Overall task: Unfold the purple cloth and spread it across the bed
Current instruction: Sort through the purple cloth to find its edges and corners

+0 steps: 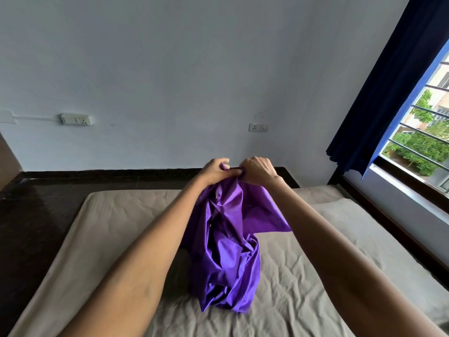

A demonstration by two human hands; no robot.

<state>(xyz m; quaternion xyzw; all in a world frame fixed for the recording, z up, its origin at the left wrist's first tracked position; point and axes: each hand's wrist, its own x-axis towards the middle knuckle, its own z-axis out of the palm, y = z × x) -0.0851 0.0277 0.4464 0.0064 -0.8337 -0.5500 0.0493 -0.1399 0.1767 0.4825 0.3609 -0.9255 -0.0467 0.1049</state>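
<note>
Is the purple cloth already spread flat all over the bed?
No, the purple cloth hangs in a crumpled bunch from the left hand and right hand, covering only a small patch of the bed.

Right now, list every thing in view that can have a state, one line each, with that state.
purple cloth: bunched and crumpled, held up by its top edge, lower end resting on the bed, not spread.
left hand: gripping the cloth's top edge.
right hand: gripping the cloth's top edge, close beside the left.
bed: covered by a wrinkled beige sheet.
curtain: drawn to the left side of the window.
window: uncovered, barred, daylight outside.
</note>
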